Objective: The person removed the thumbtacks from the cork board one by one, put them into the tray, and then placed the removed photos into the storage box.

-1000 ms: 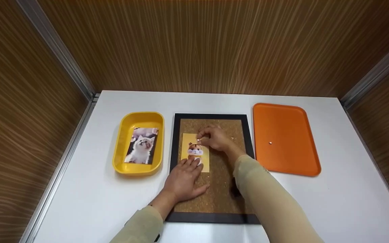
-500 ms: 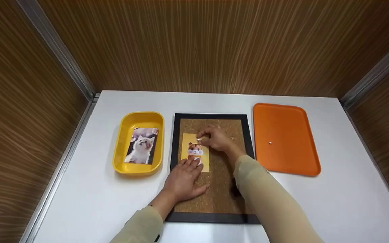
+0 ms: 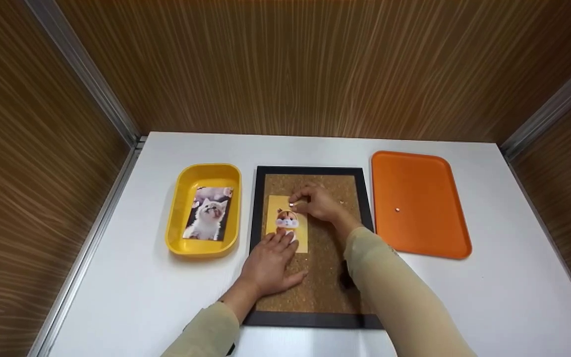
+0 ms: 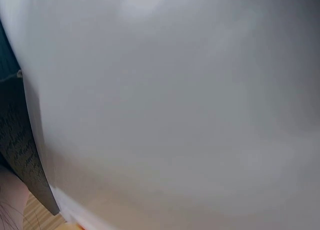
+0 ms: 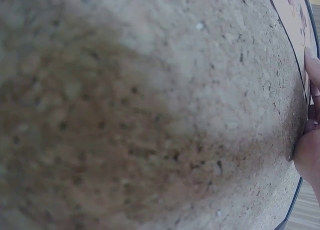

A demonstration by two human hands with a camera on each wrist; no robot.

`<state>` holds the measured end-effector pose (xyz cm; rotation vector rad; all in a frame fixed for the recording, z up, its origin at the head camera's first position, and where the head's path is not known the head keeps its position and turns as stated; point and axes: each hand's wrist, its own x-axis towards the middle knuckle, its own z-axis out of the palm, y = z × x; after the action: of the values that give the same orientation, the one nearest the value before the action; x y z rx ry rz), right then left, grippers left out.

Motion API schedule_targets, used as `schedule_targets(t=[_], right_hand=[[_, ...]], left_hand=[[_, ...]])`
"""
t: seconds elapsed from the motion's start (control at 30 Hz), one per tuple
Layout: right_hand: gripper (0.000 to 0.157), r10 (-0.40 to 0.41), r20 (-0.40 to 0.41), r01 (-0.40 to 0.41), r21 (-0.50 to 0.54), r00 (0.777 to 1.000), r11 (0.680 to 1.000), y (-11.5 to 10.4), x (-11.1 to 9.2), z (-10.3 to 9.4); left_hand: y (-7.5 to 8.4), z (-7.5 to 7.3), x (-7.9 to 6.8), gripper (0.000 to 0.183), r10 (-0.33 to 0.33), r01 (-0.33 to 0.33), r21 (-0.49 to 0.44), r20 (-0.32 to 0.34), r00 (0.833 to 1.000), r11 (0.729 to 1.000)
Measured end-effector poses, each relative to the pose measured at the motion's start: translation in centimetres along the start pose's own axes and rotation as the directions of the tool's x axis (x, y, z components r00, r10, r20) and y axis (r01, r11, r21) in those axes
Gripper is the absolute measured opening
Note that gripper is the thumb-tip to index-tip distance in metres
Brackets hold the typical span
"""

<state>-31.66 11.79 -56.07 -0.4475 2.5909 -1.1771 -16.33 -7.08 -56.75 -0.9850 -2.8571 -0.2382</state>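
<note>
A yellow card (image 3: 301, 239) with a cartoon animal lies on the left half of a black-framed cork board (image 3: 325, 277). My left hand (image 3: 269, 267) presses flat on the card's lower part, fingers spread and thumb on the cork. At the card's top edge, thumb and forefinger of my right hand (image 3: 318, 203) pinch a small shiny push pin (image 3: 291, 205) against the card. In the right wrist view the fingers (image 5: 307, 157) show only at the right edge, beside the card (image 5: 295, 27). The left wrist view holds mostly blurred white tabletop (image 4: 160, 104).
A yellow tray (image 3: 172, 233) with a kitten photo (image 3: 208, 214) in it stands left of the board. On the right lies an orange tray (image 3: 419, 183) bearing one small pin (image 3: 397, 209). Another shiny dot (image 3: 341, 202) sits on the cork. Wood-grain panels (image 3: 285, 69) enclose the table.
</note>
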Motion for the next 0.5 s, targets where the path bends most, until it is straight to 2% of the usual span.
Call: schedule_targets(t=[0.37,0.5], right_hand=[[0.010,-0.029,-0.016,0.029,-0.006,0.999,1.000,0.01,0.01,-0.15],[0.006,-0.026,0.003,0.026,0.024,1.000,0.999,-0.01,0.02,-0.05]], left_hand=[[-0.03,-0.04,0.12,0.078,0.000,0.000,-0.013,0.006,1.000,1.000],[-0.02,0.01,0.02,0.078,0.006,-0.006,0.005,0.000,1.000,1.000]])
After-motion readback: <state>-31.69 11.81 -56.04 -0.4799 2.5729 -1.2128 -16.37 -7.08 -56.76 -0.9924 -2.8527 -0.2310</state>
